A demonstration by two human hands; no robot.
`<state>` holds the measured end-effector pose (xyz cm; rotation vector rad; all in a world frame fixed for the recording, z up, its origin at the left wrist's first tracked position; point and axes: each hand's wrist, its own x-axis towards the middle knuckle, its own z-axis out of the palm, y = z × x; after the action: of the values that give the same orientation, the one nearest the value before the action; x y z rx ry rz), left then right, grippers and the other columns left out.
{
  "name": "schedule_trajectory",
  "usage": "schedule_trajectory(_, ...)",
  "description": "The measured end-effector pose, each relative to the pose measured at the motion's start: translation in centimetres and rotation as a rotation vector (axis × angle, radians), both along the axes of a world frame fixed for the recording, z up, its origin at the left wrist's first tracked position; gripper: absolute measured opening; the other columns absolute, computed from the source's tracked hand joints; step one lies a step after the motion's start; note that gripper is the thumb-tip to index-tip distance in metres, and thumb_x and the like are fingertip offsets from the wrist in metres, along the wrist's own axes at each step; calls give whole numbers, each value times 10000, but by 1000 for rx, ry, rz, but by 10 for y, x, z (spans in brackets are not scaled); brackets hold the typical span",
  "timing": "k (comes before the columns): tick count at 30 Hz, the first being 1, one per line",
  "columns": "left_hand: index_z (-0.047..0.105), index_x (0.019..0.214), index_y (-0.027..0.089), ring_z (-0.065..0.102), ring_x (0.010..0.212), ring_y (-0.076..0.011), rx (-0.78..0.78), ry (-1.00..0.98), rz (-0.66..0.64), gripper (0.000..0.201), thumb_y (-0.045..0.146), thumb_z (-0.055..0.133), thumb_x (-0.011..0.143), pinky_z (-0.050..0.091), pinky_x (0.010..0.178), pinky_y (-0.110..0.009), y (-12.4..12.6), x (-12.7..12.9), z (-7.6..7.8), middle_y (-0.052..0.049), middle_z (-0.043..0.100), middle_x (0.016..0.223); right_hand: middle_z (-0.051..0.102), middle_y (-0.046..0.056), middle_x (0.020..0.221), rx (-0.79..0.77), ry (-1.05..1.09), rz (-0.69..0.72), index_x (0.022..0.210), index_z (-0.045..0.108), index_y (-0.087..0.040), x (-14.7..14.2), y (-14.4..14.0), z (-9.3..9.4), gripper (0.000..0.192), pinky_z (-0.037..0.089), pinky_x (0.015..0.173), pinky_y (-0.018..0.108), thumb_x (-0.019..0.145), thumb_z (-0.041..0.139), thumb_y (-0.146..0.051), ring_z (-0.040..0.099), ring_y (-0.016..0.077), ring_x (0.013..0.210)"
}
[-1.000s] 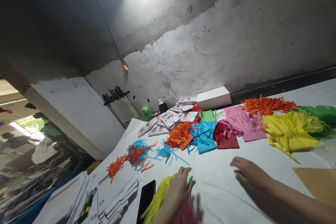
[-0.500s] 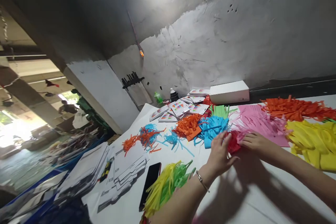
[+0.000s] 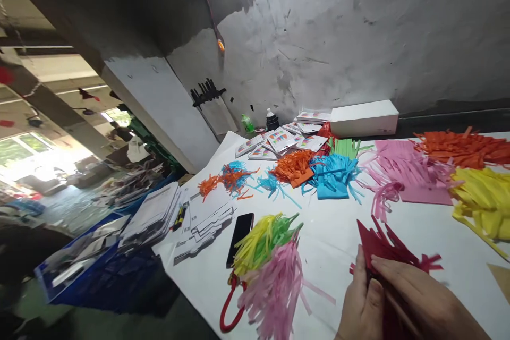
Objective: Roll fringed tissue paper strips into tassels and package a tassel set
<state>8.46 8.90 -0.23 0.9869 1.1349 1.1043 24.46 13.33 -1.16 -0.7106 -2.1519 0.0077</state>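
Near the table's front right, my left hand (image 3: pixel 356 300) and my right hand (image 3: pixel 422 295) are both closed on a piece of dark red fringed tissue paper (image 3: pixel 378 241). Its cut strips spread toward the right, and part of the sheet hangs below my hands. To the left lie a pink tissue tassel (image 3: pixel 274 289), a green one (image 3: pixel 277 231) and a yellow one (image 3: pixel 257 247). A red cord loop (image 3: pixel 228 311) sticks out from beneath them. Beyond my hands are pink fringed paper (image 3: pixel 414 167) and blue fringed paper (image 3: pixel 332 178).
A black phone (image 3: pixel 241 234) lies beside stacked white cards (image 3: pixel 205 236). Orange fringe (image 3: pixel 292 166), yellow fringe (image 3: pixel 484 199), printed packets (image 3: pixel 281 139) and a white box (image 3: pixel 364 118) are farther back. A blue crate (image 3: pixel 103 287) stands off the table's left edge.
My hands have come back from the blue and pink piles toward the table's front, bringing the red fringed paper. The view has shifted, and the pink tassel on the left now shows.
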Motion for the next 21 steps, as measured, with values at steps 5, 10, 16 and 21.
schedule_trajectory(5, 366, 1577, 204, 333, 1506, -336, 43, -6, 47, 934, 770, 544, 856, 294, 1233, -429, -14, -1, -12, -117, 414, 1616, 791, 29, 1028, -297, 125, -39, 1158, 665, -247, -4, -18, -1, 293, 616, 783, 237, 912, 532, -159, 772, 181, 895)
schedule_trajectory(10, 410, 1550, 191, 387, 1481, -313, 45, -25, 69, 816, 640, 614, 901, 321, 1224, -399, -23, -2, -18, -129, 456, 1589, 758, -15, 872, -840, 216, -132, 899, 640, -251, -15, -26, 23, 121, 572, 693, 227, 879, 529, -208, 738, 160, 800)
schedule_trajectory(16, 625, 1375, 199, 559, 1341, -292, 164, 101, 37, 492, 499, 538, 995, 414, 1154, -417, -27, -9, -17, -118, 636, 1423, 745, -7, 850, -1154, 281, 76, 897, 628, -213, -12, -23, 36, 117, 554, 695, 251, 808, 590, -146, 719, 183, 812)
schedule_trajectory(21, 688, 1277, 208, 641, 1221, -271, 243, 150, -56, 378, 395, 458, 1044, 487, 1066, -407, -27, -12, -4, -98, 712, 1311, 747, 37, 917, -606, 48, 114, 994, 677, -203, -4, -24, 38, 213, 574, 721, 265, 941, 497, -102, 709, 174, 826)
